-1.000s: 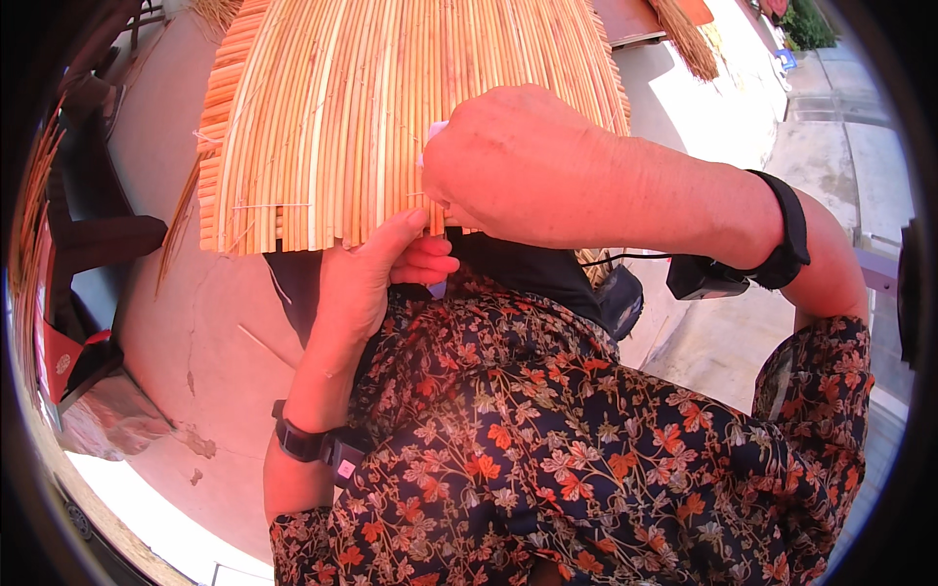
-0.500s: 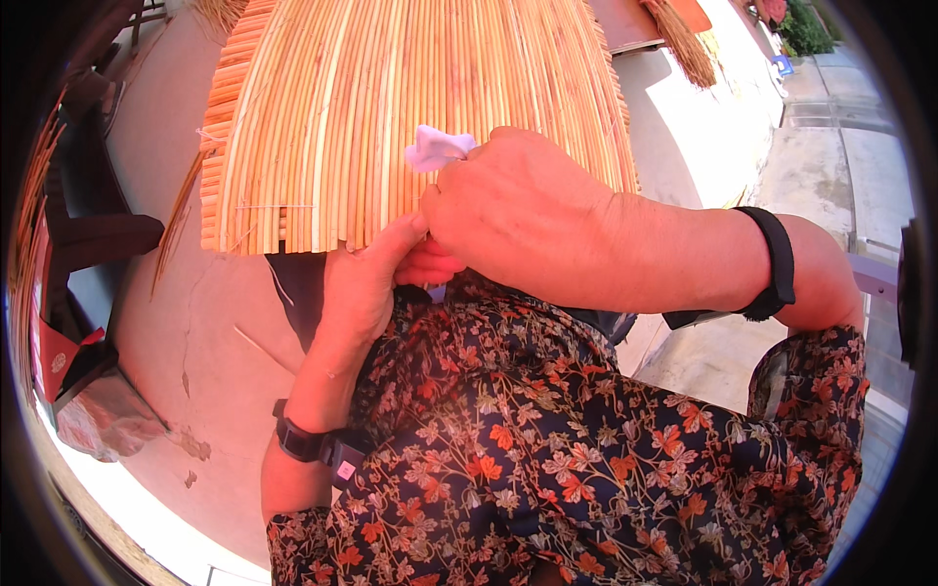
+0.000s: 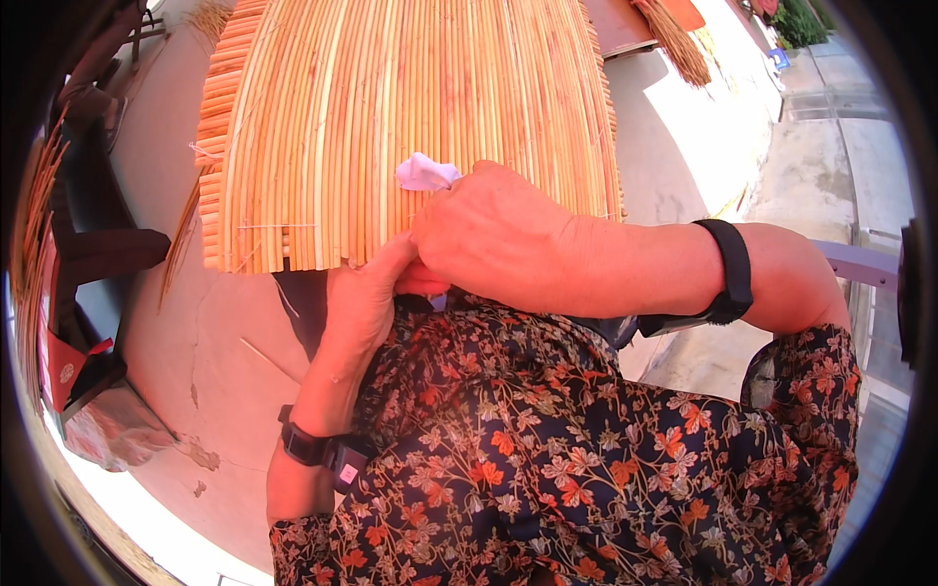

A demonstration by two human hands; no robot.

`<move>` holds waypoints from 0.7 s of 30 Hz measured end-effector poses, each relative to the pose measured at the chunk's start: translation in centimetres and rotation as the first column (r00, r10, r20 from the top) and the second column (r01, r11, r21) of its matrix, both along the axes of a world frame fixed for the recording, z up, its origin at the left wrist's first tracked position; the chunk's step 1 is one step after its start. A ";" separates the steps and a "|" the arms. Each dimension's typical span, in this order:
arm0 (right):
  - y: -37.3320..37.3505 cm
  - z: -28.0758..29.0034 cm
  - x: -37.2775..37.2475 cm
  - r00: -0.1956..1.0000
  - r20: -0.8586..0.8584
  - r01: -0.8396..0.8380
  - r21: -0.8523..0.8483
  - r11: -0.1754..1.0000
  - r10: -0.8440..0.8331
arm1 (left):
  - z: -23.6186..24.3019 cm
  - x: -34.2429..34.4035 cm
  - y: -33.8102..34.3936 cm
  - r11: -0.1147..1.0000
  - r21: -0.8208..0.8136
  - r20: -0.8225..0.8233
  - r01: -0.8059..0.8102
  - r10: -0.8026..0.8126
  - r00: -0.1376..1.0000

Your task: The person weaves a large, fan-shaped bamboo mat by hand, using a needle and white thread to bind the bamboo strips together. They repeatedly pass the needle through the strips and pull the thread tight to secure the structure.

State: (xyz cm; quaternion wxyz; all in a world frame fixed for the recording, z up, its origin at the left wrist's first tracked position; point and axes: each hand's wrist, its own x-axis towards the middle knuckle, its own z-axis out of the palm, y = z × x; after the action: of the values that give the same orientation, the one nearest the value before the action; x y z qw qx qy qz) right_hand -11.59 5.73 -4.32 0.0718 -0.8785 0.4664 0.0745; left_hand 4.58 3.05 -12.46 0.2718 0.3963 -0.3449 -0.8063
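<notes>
Reed mat (image 3: 410, 127) is spread over the lap, its near edge at the hands. Right hand (image 3: 498, 234) is laid on the mat's lower edge, grip clenched around a white strip (image 3: 426, 173). Left hand (image 3: 366, 293) is pressed beneath the edge; its grip cannot be told.

Right hand (image 3: 498, 239): forearm enters from the right and crosses leftward, back of hand up, fingers curled down and closed in a pinch. Left hand (image 3: 363, 298): forearm rises from below, palm toward the right hand, thumb touching its underside. Dark band on each wrist.
</notes>
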 end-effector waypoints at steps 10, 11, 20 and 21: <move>0.8 0.9 1.9 0.974 -0.184 0.120 -0.066 0.991 -0.130 | -0.5 -0.1 -0.5 0.997 0.050 -0.102 -0.056 0.061 0.993; 0.8 0.7 1.7 0.982 -0.157 0.098 -0.072 0.993 -0.109 | -0.2 -0.1 -0.5 0.997 0.063 -0.094 -0.048 0.054 0.994; 0.6 -0.6 1.0 0.990 -0.084 0.110 -0.029 0.994 -0.112 | 0.5 0.0 -0.3 0.997 0.079 -0.090 0.000 0.008 0.996; 0.7 -0.7 0.9 0.989 -0.084 0.117 -0.053 0.992 -0.121 | 0.4 0.0 -0.4 0.997 0.080 -0.084 0.005 0.002 0.996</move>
State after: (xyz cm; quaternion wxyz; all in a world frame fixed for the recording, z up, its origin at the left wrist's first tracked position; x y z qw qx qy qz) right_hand -10.65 6.46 -5.07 0.0347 -0.8466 0.5222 0.0971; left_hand 4.59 2.68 -12.06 0.2695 0.3723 -0.3009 -0.8356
